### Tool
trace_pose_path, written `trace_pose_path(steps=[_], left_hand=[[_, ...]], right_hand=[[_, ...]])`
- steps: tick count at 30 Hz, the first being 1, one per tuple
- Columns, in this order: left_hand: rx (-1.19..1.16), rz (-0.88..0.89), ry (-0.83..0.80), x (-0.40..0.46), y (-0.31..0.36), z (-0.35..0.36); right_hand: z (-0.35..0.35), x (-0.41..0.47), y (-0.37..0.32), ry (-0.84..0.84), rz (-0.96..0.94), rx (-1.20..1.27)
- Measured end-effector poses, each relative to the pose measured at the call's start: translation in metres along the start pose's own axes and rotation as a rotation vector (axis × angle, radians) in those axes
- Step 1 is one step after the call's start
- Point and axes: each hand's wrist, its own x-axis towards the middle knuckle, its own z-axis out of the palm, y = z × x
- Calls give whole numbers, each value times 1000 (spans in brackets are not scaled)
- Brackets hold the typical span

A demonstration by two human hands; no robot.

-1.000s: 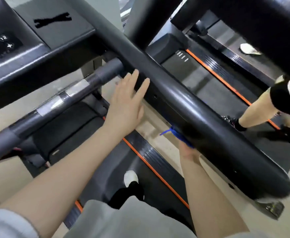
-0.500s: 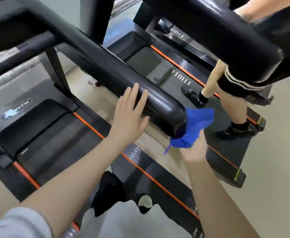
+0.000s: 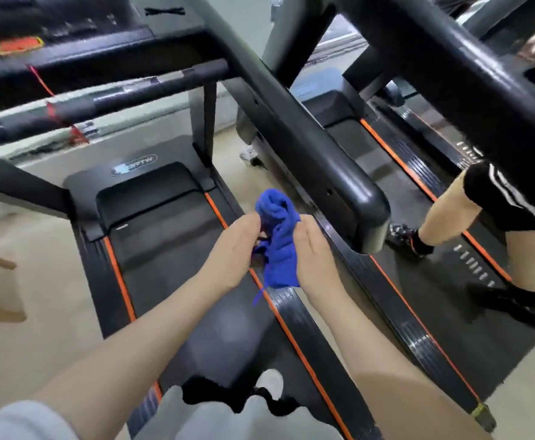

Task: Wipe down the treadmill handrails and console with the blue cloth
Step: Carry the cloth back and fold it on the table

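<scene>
The blue cloth (image 3: 277, 236) is bunched up between both hands, low in front of me over the treadmill deck. My left hand (image 3: 231, 252) grips its left side and my right hand (image 3: 312, 254) grips its right side. The thick black right handrail (image 3: 294, 128) runs diagonally above and to the right of the hands, and its rounded end (image 3: 367, 204) lies just right of the cloth, apart from it. The console (image 3: 56, 23) sits at top left, with a black crossbar (image 3: 117, 96) below it.
A second treadmill (image 3: 425, 249) stands close on the right with another person's legs (image 3: 444, 217) walking on it. Its handrail (image 3: 469, 68) crosses the top right. An orange-edged belt (image 3: 171, 249) lies below my hands. A red safety cord (image 3: 56, 112) hangs from the console.
My left hand left the handrail and joined the right hand on the cloth. The cloth came off the rail's end and moved down and left. The view swung back toward the console.
</scene>
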Motion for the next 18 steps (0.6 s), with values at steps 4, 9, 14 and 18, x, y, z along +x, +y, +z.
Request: trace_pose_path(steps=[4, 9, 14, 18], left_hand=[[86, -71, 203, -33, -6, -33], [80, -196, 487, -96, -26, -102], [-95, -308, 759, -194, -65, -167], [-202, -318, 805, -278, -66, -197]], right_hand=[[42, 15, -20, -243, 18, -22], [115, 2, -38, -653, 180, -12], [206, -38, -49, -904, 179, -127], [267, -86, -53, -1061, 227, -185]])
